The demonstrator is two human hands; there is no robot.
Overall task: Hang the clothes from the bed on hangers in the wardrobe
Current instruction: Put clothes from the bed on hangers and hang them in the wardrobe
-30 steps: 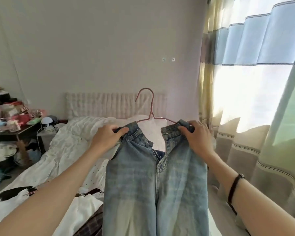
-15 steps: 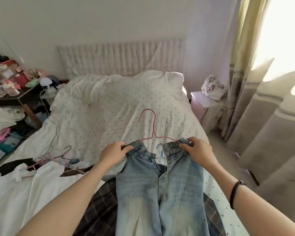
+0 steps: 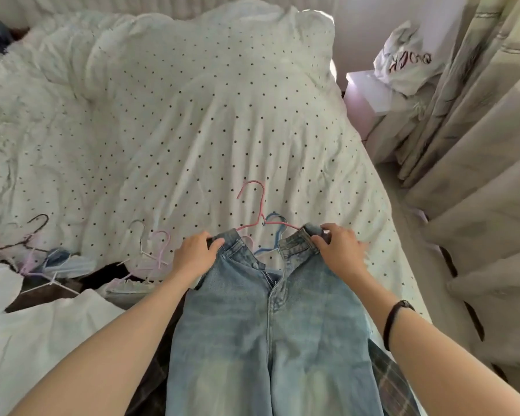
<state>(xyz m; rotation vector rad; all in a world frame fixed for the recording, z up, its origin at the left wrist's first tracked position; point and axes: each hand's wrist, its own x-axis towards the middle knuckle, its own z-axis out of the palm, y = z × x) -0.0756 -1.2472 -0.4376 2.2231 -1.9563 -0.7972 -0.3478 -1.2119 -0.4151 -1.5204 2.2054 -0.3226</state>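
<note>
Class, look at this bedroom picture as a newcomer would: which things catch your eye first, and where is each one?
First, the pale blue jeans at bottom centre, gripped at the waistband by the left hand and right hand, with a pink hanger poking out above. Behind them spreads the dotted white duvet. A jumble of spare hangers lies on the bed to the left.

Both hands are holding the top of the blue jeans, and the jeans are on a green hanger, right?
Not quite. The hanger on the jeans is pink, not green, as the head view shows. The rest is right: the left hand and the right hand each hold one side of the jeans' waistband.
</note>
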